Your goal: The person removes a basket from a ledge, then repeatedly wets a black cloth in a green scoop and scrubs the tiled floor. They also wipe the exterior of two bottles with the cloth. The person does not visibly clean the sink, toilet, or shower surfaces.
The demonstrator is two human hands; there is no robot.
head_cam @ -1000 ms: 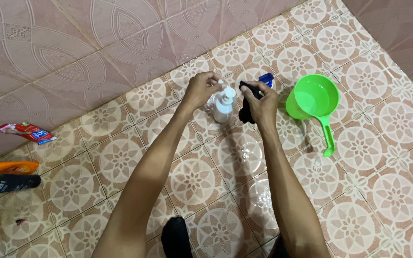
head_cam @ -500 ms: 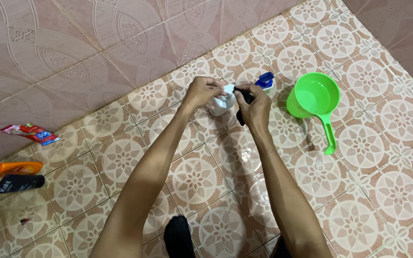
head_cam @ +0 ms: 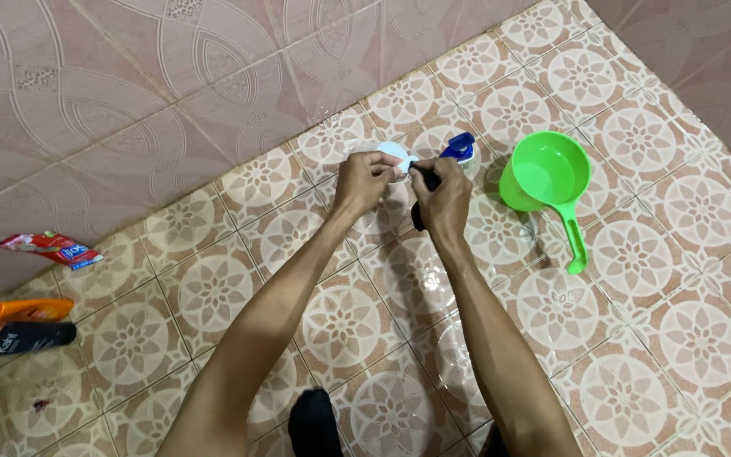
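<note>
Head view, the only 1: landmark is the white pump bottle [head_cam: 393,157], held up over the patterned floor tiles [head_cam: 344,326] near the wall base. Left hand [head_cam: 364,180] sits on the bottle's near-left side, fingers curled shut round its body, so only the top and a bit of the pump show. Right hand [head_cam: 442,199] is touching the bottle's right side, fingers pinched closed on a black cloth [head_cam: 420,218] that hangs below the knuckles; fingertips press it vs. the pump neck. Just right of the bottle, behind the right hand, a 2nd bottle w/ blue spray top [head_cam: 460,149] stands on the floor. Further right of the bottle, a green dipper [head_cam: 547,178] w/ its handle pointing toward the person. Well left of the bottle, by the wall: a red sachet [head_cam: 50,250], an orange tube [head_cam: 17,312] and a black tube [head_cam: 27,338] just beside it. Floor looks wet near the arms. To do the wiping well, I'd judge: keep the left grip firm so the bottle can't twist, work the cloth round the neck in short turns, avoid pressing the pump head down, and watch the elbow near the spray bottle and dipper.
</note>
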